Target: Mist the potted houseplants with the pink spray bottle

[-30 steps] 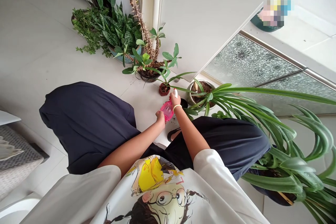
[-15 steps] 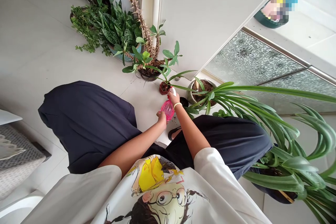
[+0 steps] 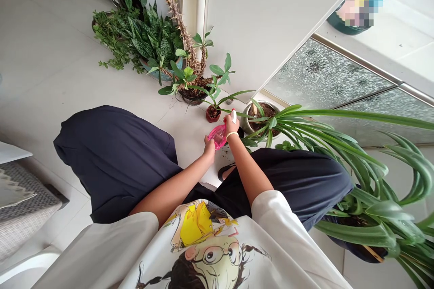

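A pink see-through spray bottle (image 3: 218, 137) with a white and red spray head is between my hands, tilted over the floor. My left hand (image 3: 209, 144) is closed around the bottle's body near its base. My right hand (image 3: 232, 125) grips the spray head, and a pale band circles that wrist. Just beyond them stands a small red-brown pot (image 3: 213, 114) of soil with a long-leaved plant. Right of that, a round pale pot (image 3: 261, 115) holds soil and long strap-like leaves. A dark pot behind my right hand is mostly hidden.
A thorny plant (image 3: 185, 22) in a dark pot (image 3: 193, 95) stands at the wall, leafy potted plants (image 3: 152, 38) left of it. Long green leaves (image 3: 339, 144) spread across the right side. A woven-sided box (image 3: 30, 203) is at lower left, patterned glass panels (image 3: 315, 72) at right.
My right hand and the spray bottle have shifted a little to the right, away from the small red-brown pot. The bottle's angle has changed, and both hands still hold it.
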`<state>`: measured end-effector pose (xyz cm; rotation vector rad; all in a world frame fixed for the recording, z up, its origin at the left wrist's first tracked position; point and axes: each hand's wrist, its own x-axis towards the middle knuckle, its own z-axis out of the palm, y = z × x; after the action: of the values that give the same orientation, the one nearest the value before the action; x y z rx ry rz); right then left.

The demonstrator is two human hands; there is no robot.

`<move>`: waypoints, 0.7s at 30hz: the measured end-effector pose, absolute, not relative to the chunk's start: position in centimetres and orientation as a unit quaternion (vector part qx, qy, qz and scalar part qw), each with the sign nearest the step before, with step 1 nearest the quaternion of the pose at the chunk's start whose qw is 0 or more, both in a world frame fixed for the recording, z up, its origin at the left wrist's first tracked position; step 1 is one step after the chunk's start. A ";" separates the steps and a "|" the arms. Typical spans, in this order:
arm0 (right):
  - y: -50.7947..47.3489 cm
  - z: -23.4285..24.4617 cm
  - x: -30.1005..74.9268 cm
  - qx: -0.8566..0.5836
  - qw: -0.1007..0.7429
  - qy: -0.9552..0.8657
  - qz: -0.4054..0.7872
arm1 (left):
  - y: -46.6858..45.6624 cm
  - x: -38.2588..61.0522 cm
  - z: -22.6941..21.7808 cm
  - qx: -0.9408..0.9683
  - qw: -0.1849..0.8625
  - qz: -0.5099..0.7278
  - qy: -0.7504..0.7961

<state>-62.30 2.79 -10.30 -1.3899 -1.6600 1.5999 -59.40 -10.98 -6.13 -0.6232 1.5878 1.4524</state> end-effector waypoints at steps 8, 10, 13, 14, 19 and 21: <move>3.0 -8.5 -62.4 -0.529 0.281 -0.548 0.584 | -10.8 -60.0 -4.8 -0.195 0.436 0.560 0.677; 3.4 -8.2 -62.4 -0.531 0.302 -0.543 0.576 | -10.7 -60.4 -4.5 -0.180 0.443 0.566 0.672; 4.2 -8.1 -62.4 -0.537 0.315 -0.542 0.564 | -10.7 -60.9 -4.3 -0.173 0.456 0.582 0.651; 4.5 -8.1 -62.4 -0.539 0.314 -0.543 0.561 | -10.7 -61.0 -4.2 -0.172 0.456 0.588 0.646; 5.1 -8.4 -62.3 -0.519 0.289 -0.574 0.564 | -10.6 -61.0 -4.5 -0.180 0.449 0.598 0.639; 5.1 -8.6 -62.2 -0.511 0.273 -0.590 0.562 | -10.6 -60.7 -4.7 -0.191 0.460 0.593 0.632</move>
<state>-62.18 5.09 -8.63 -1.3751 -1.5866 1.5125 -60.74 -10.61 -4.74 -0.4711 1.5560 1.4592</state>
